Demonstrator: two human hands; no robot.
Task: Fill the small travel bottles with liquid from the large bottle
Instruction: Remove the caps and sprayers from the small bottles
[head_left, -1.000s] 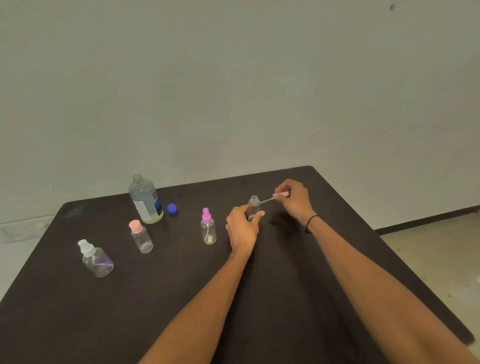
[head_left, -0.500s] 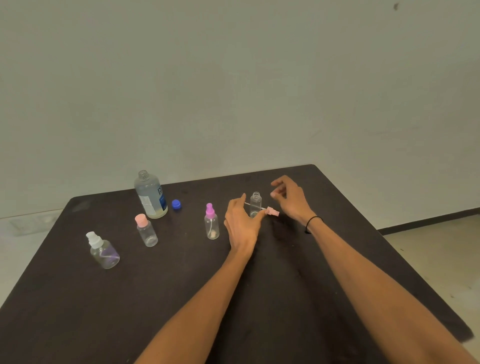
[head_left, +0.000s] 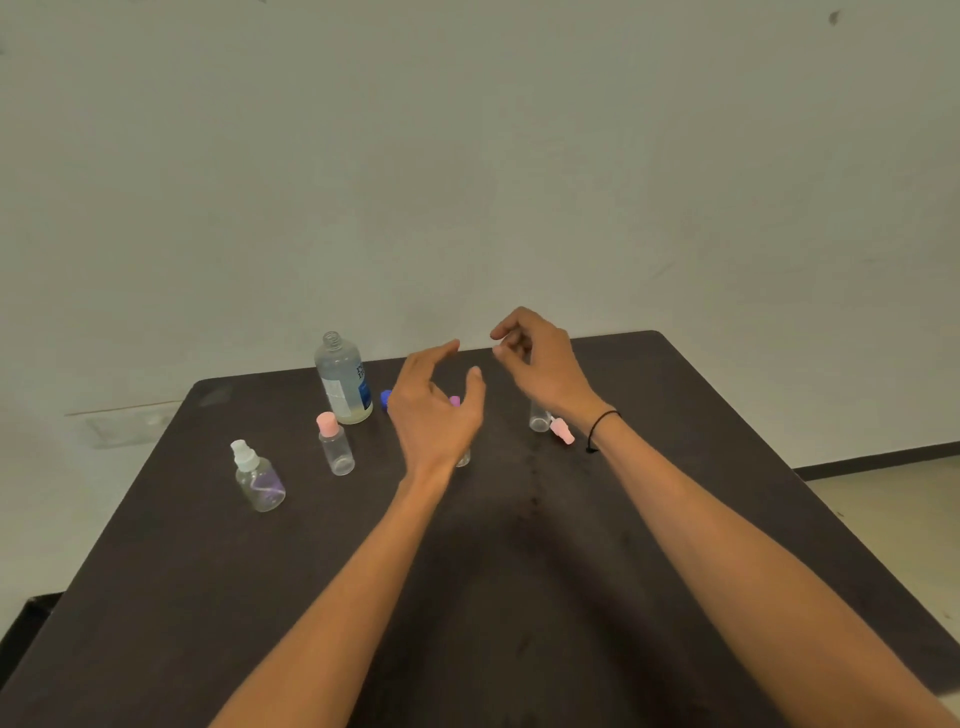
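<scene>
The large clear bottle (head_left: 344, 382) stands uncapped at the back of the dark table (head_left: 519, 571), its blue cap (head_left: 385, 399) beside it. My left hand (head_left: 434, 410) hovers open above the table and hides most of the purple-topped spray bottle (head_left: 455, 401). My right hand (head_left: 540, 364) is raised with loosely curled fingers and holds nothing. Below its wrist stands a small uncapped bottle (head_left: 539, 418), with its pink spray top (head_left: 562, 432) lying on the table next to it. A pink-capped bottle (head_left: 335, 446) and a white-topped spray bottle (head_left: 257, 479) stand at the left.
A pale wall rises behind the table. The table's right edge drops to a light floor (head_left: 883, 519) with a dark baseboard. A black band circles my right wrist (head_left: 602, 423).
My right hand laid the pink spray top on the table and rose empty. My left hand let go of the small uncapped bottle and lifted, moving left over the purple-topped bottle.
</scene>
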